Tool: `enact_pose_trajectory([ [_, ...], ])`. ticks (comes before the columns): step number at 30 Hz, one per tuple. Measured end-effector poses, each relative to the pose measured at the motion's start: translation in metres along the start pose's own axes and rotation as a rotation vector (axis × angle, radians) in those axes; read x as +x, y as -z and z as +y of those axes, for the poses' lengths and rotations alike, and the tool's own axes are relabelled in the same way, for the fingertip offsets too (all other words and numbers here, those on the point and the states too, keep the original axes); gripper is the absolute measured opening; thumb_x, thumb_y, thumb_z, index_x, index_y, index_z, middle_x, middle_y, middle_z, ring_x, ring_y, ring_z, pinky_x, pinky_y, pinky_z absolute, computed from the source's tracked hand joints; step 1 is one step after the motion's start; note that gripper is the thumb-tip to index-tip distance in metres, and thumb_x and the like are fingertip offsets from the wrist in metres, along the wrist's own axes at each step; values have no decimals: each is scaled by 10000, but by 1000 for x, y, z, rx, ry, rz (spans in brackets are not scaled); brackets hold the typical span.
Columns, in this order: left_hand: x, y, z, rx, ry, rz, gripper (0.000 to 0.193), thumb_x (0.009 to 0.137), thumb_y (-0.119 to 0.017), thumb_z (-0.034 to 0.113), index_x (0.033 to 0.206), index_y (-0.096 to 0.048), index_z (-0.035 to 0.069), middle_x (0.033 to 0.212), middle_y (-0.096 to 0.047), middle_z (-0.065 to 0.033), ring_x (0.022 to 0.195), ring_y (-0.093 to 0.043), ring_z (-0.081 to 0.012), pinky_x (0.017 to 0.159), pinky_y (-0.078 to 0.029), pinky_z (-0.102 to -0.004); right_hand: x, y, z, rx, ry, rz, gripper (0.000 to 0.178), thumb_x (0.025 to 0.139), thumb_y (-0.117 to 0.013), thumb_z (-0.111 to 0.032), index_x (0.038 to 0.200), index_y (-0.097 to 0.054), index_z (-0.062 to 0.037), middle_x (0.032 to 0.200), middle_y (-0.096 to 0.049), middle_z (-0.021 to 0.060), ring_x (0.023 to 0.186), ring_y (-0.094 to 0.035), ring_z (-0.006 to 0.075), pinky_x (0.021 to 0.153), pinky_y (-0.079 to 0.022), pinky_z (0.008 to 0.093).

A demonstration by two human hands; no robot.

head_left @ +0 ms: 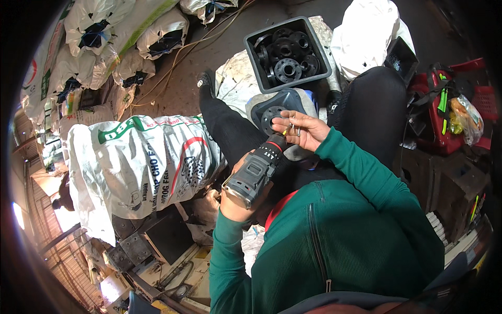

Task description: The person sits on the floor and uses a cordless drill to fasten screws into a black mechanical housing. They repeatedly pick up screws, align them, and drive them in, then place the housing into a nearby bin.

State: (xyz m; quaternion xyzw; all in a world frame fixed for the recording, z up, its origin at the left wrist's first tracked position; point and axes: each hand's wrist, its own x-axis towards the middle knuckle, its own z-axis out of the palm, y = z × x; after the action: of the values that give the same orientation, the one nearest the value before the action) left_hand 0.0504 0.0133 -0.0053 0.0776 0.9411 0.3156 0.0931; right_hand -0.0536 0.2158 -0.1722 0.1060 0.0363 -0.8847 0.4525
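Note:
My left hand (pixel 236 209) is wrapped round a grey and black cordless drill (pixel 253 171), which tilts up and to the right. A slim bit (pixel 285 132) with a yellowish part sticks out of its chuck. Beside the bit tip, the bent fingers of my right hand (pixel 312 130) close on small silvery metal pieces (pixel 298 132), perhaps screws; their exact kind is too small to tell. Just beyond my right fingertips lies a black round flange (pixel 267 116) with holes around it. It rests on a dark moulded base (pixel 287 98) between my legs, partly hidden by my fingers.
A grey crate (pixel 250 60) of black round flanged parts stands ahead. White printed sacks (pixel 151 157) lie at left, with more piled behind. A white bag (pixel 366 34) and a red plastic basket (pixel 447 137) are at right. Cables (pixel 172 70) cross the floor.

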Motion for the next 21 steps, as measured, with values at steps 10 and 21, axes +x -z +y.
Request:
enact_pose_trajectory([
  [10,3,-2,-2,111,-11,-31,575,713,-762,127,1239,-545,45,1254,-569,-145,1088,-606,-302,919,-500,-370,2,4,1,13,-70,72,327,994,-410,-92,1308,-432,-4,1329,-520,201,1222,-540,296,943,-529,397],
  [21,13,4,-10,225,-71,-40,636,724,-757,107,1295,-488,24,1174,-614,-165,1049,-629,-282,912,-498,-344,-7,13,-4,-261,-29,211,412,964,-456,-77,1369,-429,-9,1229,-585,146,1046,-610,195,826,-540,315],
])
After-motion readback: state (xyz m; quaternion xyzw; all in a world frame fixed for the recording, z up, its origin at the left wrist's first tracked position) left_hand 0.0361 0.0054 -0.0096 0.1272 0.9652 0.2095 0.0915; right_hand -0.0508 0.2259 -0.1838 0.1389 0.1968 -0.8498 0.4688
